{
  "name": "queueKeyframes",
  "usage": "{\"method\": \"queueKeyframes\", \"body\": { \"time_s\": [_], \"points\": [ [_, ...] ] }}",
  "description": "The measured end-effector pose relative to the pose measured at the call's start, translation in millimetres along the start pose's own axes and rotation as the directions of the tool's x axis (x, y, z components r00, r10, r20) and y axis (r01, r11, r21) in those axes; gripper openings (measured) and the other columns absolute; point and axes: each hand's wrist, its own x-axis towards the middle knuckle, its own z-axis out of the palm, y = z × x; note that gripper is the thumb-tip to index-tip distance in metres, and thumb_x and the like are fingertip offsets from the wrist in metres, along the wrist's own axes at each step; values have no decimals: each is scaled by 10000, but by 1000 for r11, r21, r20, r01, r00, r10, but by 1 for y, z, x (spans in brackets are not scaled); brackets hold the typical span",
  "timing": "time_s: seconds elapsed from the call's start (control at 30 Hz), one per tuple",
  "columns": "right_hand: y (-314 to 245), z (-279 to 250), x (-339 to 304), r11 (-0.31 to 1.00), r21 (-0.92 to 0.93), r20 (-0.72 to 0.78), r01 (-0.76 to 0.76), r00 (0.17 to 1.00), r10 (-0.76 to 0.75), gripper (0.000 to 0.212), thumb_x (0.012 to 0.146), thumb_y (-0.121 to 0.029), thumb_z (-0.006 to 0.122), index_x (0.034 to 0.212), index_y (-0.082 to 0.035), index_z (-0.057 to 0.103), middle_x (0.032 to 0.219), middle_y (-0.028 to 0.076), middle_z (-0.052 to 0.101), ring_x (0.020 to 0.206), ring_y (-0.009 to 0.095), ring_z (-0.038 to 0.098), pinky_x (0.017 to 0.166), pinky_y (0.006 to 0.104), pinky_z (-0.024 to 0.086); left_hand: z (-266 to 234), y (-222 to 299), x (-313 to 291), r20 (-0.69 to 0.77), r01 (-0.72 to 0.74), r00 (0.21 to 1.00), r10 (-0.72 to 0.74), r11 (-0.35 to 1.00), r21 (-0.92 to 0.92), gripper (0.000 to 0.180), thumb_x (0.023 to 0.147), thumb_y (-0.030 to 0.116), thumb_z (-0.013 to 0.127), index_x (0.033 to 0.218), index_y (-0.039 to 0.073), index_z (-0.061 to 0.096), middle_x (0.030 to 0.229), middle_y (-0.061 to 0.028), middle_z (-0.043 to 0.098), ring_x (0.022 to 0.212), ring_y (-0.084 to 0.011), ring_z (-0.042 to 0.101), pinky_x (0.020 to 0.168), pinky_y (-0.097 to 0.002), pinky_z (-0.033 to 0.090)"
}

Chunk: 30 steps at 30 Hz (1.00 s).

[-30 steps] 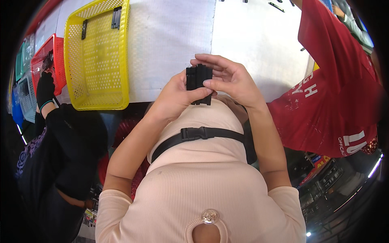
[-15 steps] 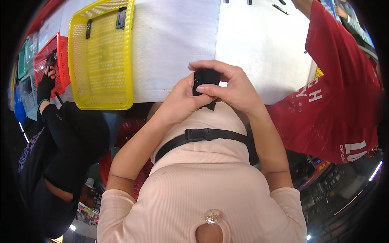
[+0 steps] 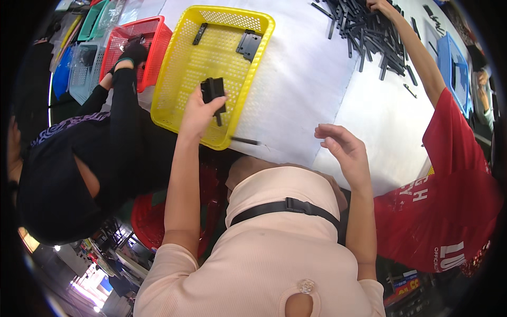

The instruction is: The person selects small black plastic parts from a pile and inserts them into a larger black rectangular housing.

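Observation:
My left hand point(image 3: 199, 112) grips a flat black plastic part point(image 3: 213, 92) with a narrow tab at its lower end, holding it over the near half of the yellow basket point(image 3: 174, 100). Inside that basket lie a wider black plate point(image 3: 248, 45) at the far right and a thin black piece point(image 3: 200, 34) at the far left. My right hand point(image 3: 346, 150) hovers over the white table's near edge, fingers apart and with nothing in them. A slim black strip point(image 3: 245, 141) rests on the table between the basket and my right hand.
A heap of black strips point(image 3: 364, 31) spreads over the far right of the table, where a red-sleeved person's hand point(image 3: 381, 6) reaches in. At left, a person in black has a gloved hand point(image 3: 134, 53) at a red basket point(image 3: 159, 58). A blue basket point(image 3: 454, 68) stands far right.
Both hands held the black part together in front of my waist; now they are apart. My left hand has carried it left over the basket, and my right has let go. The view has shifted rightward.

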Motion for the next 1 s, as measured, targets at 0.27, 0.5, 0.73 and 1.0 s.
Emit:
{"method": "queueKeyframes", "body": {
  "time_s": [0.27,0.5,0.73,1.0],
  "points": [
    [17,16,9,916,-380,29,128,992,-126,189,773,-60,581,958,-29,604,936,91,601,861,187,582,767,291,457,-25,-97,44,-129,68,992,7,826,560,323,646,39,622,954,-5,536,824,-147,607,773,-255,592,695,-333,457],
    [100,31,51,426,-839,424,340,898,119,169,671,-163,664,780,-48,606,816,102,617,768,266,592,637,365,465,0,-68,34,-104,123,992,-69,671,732,315,638,54,621,936,1,534,854,-209,594,828,-357,568,714,-396,445],
    [104,60,66,138,-785,617,604,745,251,137,635,-207,664,675,-79,632,689,108,624,655,265,615,573,357,478,13,-59,23,-69,57,998,2,545,836,344,645,43,647,952,-48,520,942,-253,562,923,-384,529,784,-409,430],
    [97,64,74,142,-807,589,573,766,258,144,671,-198,608,740,-72,624,749,114,628,670,277,612,585,380,481,12,-51,12,-8,-21,999,43,615,788,455,672,96,673,1068,-56,510,1034,-246,541,991,-364,509,866,-384,403]
  ]
}}
